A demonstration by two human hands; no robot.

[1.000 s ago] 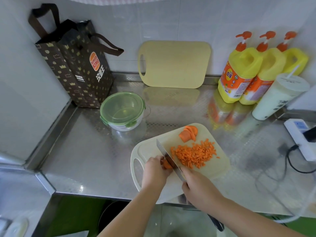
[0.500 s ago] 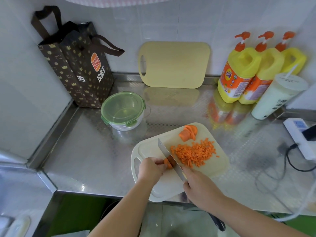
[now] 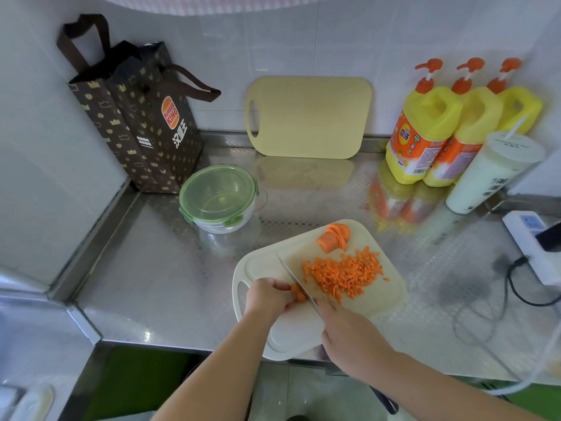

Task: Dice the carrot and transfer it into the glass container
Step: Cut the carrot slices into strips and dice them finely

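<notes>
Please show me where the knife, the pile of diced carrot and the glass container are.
knife (image 3: 294, 275), head view, middle of the bare blade.
pile of diced carrot (image 3: 343, 275), head view, centre of the heap.
glass container (image 3: 221, 226), head view, clear wall below the green lid.

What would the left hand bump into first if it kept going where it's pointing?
Probably the knife, whose blade sits just past the carrot piece that the left hand holds.

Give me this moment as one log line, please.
dicing | left hand holds carrot piece | right hand grips knife | diced pile on board | glass container lidded
</notes>
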